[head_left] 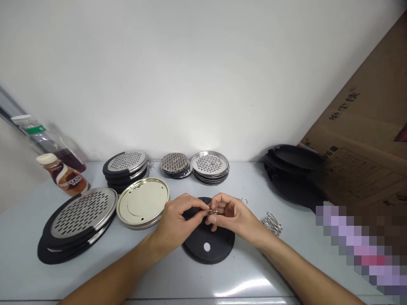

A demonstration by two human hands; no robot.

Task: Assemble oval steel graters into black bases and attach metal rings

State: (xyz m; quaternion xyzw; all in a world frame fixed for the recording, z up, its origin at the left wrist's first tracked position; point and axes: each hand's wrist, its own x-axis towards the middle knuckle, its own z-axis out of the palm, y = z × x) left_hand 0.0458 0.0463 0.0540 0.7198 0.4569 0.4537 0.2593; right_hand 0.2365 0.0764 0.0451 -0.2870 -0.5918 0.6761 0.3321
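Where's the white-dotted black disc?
In the head view, the black disc lies on the table just below centre, under the left hand and right hand, right of the cream lids.

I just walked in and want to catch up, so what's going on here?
The left hand and right hand both have a small metal piece in their grip, held over a round black disc on the table. Bent wire pieces lie to the right. On the left are stacked perforated metal discs and pale gold lids.
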